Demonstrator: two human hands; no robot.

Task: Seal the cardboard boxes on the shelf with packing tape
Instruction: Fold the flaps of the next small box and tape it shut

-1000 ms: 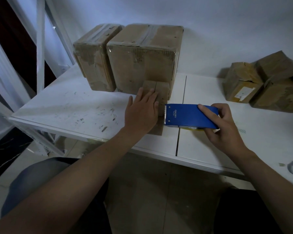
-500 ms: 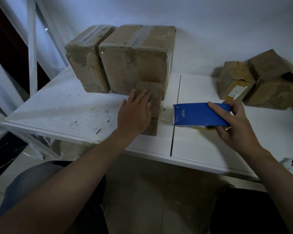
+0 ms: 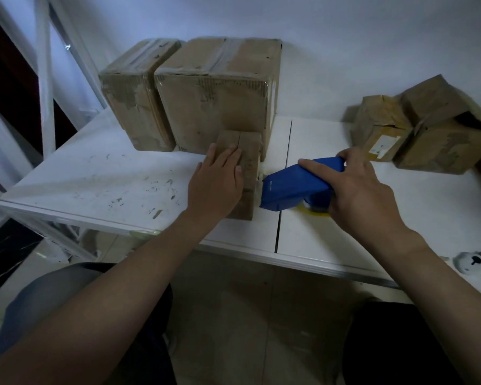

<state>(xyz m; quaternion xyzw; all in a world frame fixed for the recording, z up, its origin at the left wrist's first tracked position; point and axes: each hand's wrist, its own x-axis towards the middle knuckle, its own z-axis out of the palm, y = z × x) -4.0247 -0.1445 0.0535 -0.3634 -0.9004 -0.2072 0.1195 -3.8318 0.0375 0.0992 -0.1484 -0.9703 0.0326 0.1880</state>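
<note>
Big cardboard box [image 3: 217, 95] upright on the white shelf [image 3: 95, 176], just beyond the left hand's fingertips, its top seam taped. Touching its side, further out from the left hand's thumb side... correction, little-finger side: mid-size box [image 3: 136, 93], also upright with a taped top. Two crumpled boxes [image 3: 439, 134] are well apart from those, beyond the right hand's knuckles and out to its far side, leaning on each other. One carries a pale label.

Small box [image 3: 250, 162] lies directly under the left hand [image 3: 215, 184], its back end against the big box's front face. A centre seam shows on top, just past the fingertips. The hand lies flat, fingers straight and close together, palm pressing on the box top, nothing pinched.

Right hand [image 3: 364, 190] is wrapped round the blue tape dispenser [image 3: 295, 187]: index finger stretched along its top, thumb and other fingers curled round the rear. The dispenser is tilted, its front end low on the shelf, just beside the small box's right side, between the two hands. Contact with the box: cannot tell. A pale sliver shows in that gap, possibly tape. Yellowish tape roll [image 3: 315, 213] peeks out below the dispenser, right under the gripping palm.

Small white round item [image 3: 468, 261] sits on the shelf edge, near the right forearm, type unclear.
</note>
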